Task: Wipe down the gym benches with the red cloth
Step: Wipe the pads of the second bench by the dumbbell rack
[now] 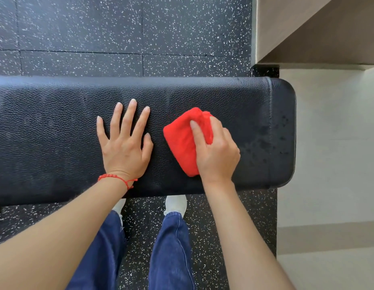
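A black padded gym bench [56, 122] runs across the view, its rounded end at the right. On its top lies a folded red cloth [179, 141]. My right hand [215, 151] grips the cloth's right side, fingers curled over it and thumb laid across its top. Flat on the pad to the left of the cloth rests my left hand [124, 141], fingers spread and straight, a red bead bracelet on its wrist. Wet-looking spots show on the pad near the bench's right end.
Black speckled rubber flooring [119, 28] lies beyond and under the bench. A pale tiled floor [328, 143] and a beige wall or step [318, 28] are at the right. My legs in blue jeans and white shoes stand at the bench's near edge.
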